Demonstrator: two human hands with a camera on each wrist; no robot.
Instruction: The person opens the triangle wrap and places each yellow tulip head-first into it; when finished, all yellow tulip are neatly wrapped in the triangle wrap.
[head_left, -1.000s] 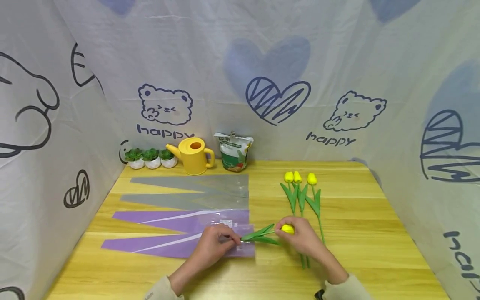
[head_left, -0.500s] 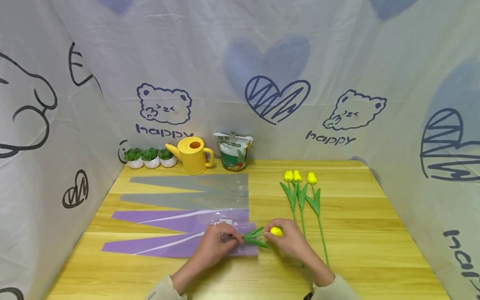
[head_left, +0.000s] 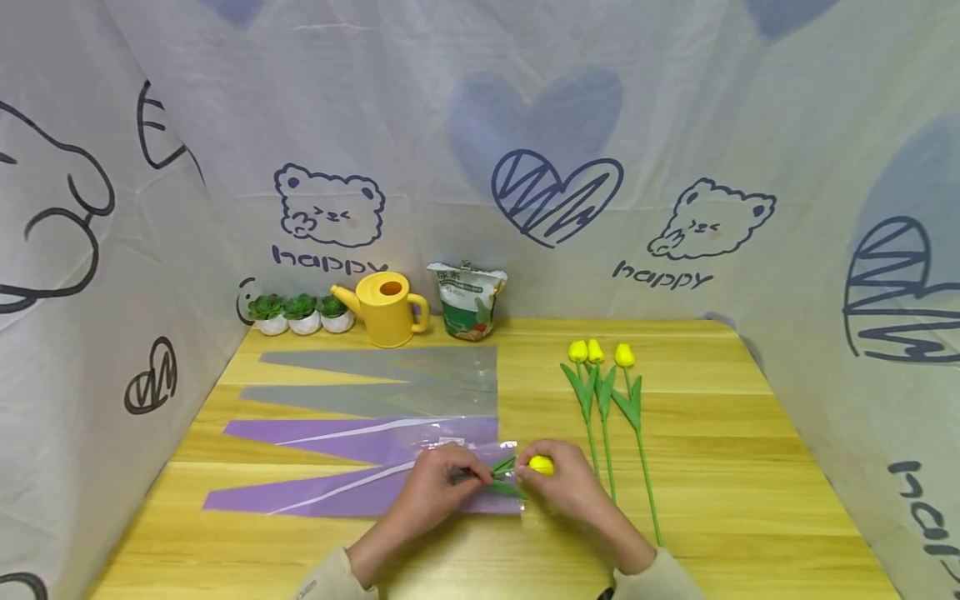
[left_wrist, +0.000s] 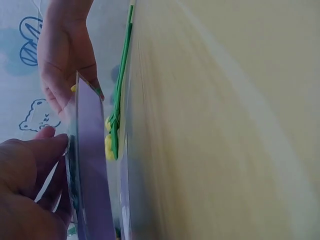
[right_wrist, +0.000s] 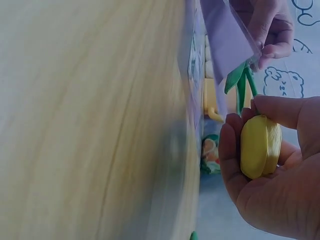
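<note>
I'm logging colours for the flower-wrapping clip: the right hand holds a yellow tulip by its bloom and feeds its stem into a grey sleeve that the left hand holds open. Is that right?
Not quite: the sleeve is purple, not grey; the grey ones lie untouched farther back. The head view shows it. The rest holds: the right hand holds the yellow tulip by its bloom, and the left hand holds the sleeve's mouth open.

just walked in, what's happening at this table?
A person is feeding a yellow tulip stem-first into the nearest purple sleeve. The right hand cups the bloom; the left hand pinches the sleeve's mouth open, and the leaves are at the opening. Three more tulips lie to the right on the wooden table. Another purple sleeve and two grey sleeves lie behind.
</note>
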